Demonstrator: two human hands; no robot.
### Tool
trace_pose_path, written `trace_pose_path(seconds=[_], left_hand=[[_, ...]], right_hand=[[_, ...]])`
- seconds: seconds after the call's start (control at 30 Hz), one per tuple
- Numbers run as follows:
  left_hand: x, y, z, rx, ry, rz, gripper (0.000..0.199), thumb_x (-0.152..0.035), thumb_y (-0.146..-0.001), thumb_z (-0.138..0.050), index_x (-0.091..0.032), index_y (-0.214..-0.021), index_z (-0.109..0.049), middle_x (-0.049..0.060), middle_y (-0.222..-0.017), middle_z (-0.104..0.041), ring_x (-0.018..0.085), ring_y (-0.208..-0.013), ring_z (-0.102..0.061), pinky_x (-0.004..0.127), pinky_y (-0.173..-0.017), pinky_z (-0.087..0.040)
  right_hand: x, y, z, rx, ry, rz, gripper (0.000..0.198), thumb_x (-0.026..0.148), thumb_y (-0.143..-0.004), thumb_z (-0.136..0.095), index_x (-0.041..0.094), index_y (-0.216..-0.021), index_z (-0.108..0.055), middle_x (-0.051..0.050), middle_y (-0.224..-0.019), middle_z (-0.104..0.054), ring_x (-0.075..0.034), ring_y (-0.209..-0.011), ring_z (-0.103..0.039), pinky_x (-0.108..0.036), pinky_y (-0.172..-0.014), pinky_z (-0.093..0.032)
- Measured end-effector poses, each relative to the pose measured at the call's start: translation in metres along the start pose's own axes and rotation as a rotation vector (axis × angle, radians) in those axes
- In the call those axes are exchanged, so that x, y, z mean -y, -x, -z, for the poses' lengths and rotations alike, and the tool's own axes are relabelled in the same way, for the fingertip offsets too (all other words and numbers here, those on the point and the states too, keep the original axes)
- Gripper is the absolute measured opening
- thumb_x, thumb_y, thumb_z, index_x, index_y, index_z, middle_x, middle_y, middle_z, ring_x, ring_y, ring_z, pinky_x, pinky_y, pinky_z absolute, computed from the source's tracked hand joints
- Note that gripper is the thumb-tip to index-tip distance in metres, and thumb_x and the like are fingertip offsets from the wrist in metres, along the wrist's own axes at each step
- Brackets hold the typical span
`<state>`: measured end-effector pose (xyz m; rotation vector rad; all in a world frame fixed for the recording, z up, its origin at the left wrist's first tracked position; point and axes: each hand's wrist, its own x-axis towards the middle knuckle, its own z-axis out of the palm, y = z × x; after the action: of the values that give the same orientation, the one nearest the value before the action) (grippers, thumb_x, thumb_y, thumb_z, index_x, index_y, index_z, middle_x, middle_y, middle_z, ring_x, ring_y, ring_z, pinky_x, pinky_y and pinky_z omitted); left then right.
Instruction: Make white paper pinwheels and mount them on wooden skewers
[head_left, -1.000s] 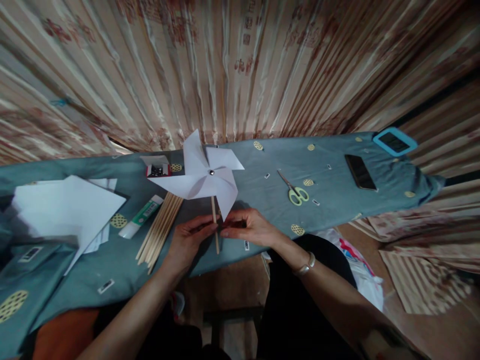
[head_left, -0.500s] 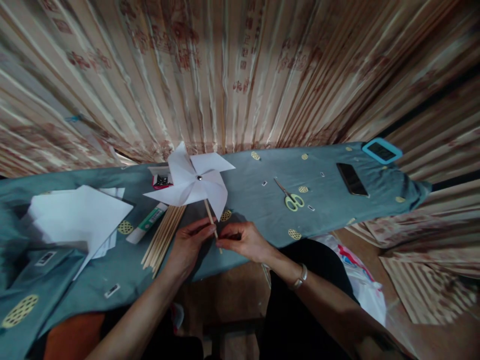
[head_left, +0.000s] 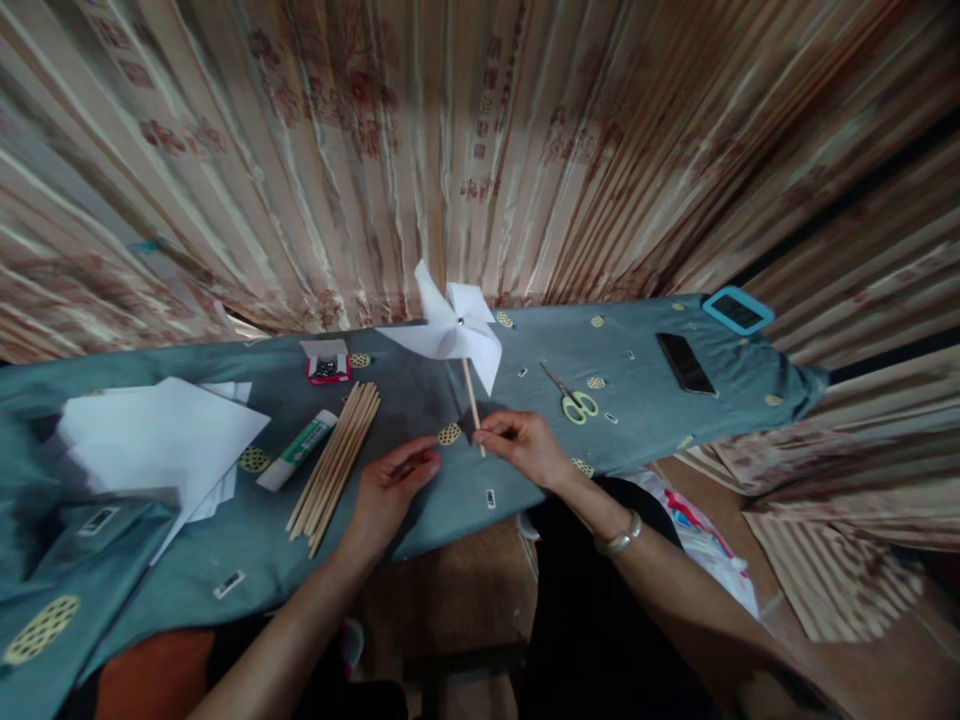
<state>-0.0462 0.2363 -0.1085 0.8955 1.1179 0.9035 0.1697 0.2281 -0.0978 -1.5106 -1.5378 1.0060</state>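
Fingers (head_left: 496,423) pinching wooden stick (head_left: 472,395), folded paper pinwheel (head_left: 448,341)

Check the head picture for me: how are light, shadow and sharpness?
Head view: dim, the curtain darkest at upper right, its folds fanning as if wide-angle; also head view: soft shadow on the tablecloth beside the right hand, pinwheel bright, tube print unreadable.

The right hand (head_left: 531,448) holds a white pinwheel (head_left: 448,340) by its stick (head_left: 471,393), the left hand (head_left: 384,490) just apart.
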Motion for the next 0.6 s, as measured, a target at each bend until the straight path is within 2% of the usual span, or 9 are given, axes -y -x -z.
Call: trace_pose_path(seconds=[0.07, 0.17, 0.33, 0.43, 0.6], left_hand=[[0.002, 0.001, 0.0, 0.015, -0.019, -0.004, 0.052, -0.044, -0.047, -0.091, -0.017, -0.091, -0.079, 0.005, -0.081, -0.076, 0.019, -0.079, -0.067, 0.033, -0.084, -0.053], [0.003, 0.001, 0.001, 0.016, -0.027, -0.009, 0.054, -0.048, -0.046, -0.09, -0.017, -0.089, -0.079, 0.006, -0.082, -0.076, 0.021, -0.081, -0.068, 0.034, -0.085, -0.053], [0.0, 0.003, 0.002, 0.009, -0.07, -0.004, 0.057, -0.051, -0.045, -0.09, -0.016, -0.09, -0.079, 0.007, -0.084, -0.077, 0.023, -0.083, -0.07, 0.036, -0.087, -0.054], [-0.002, 0.004, 0.002, 0.001, -0.065, -0.005, 0.058, -0.052, -0.043, -0.09, -0.017, -0.088, -0.079, 0.007, -0.083, -0.077, 0.023, -0.083, -0.07, 0.035, -0.085, -0.054], [-0.001, 0.004, 0.003, 0.007, -0.025, 0.022, 0.058, -0.051, -0.043, -0.091, -0.017, -0.088, -0.079, 0.006, -0.081, -0.077, 0.02, -0.08, -0.069, 0.031, -0.084, -0.052]], right_hand=[[-0.004, -0.007, 0.028, -0.04, 0.146, -0.014, 0.03, 0.046, -0.081, -0.065, 0.017, -0.078, -0.072, -0.002, -0.068, -0.07, -0.013, -0.059, -0.058, -0.024, -0.058, -0.044], [-0.011, -0.018, 0.073, -0.097, 0.501, -0.108, 0.033, 0.046, -0.086, -0.058, 0.017, -0.079, -0.073, -0.001, -0.068, -0.071, -0.012, -0.059, -0.06, -0.022, -0.057, -0.044], [-0.031, -0.026, 0.137, -0.201, 0.737, -0.244, 0.026, 0.034, -0.085, -0.059, 0.015, -0.083, -0.076, -0.004, -0.069, -0.074, -0.015, -0.061, -0.064, -0.023, -0.055, -0.041], [-0.047, -0.025, 0.166, -0.226, 0.875, -0.329, 0.021, 0.03, -0.083, -0.06, 0.017, -0.08, -0.076, -0.005, -0.07, -0.075, -0.016, -0.065, -0.066, -0.023, -0.056, -0.041], [-0.068, -0.025, 0.201, -0.212, 1.06, -0.451, 0.024, 0.033, -0.085, -0.06, 0.018, -0.075, -0.075, -0.005, -0.071, -0.075, -0.017, -0.068, -0.068, -0.023, -0.055, -0.039]])
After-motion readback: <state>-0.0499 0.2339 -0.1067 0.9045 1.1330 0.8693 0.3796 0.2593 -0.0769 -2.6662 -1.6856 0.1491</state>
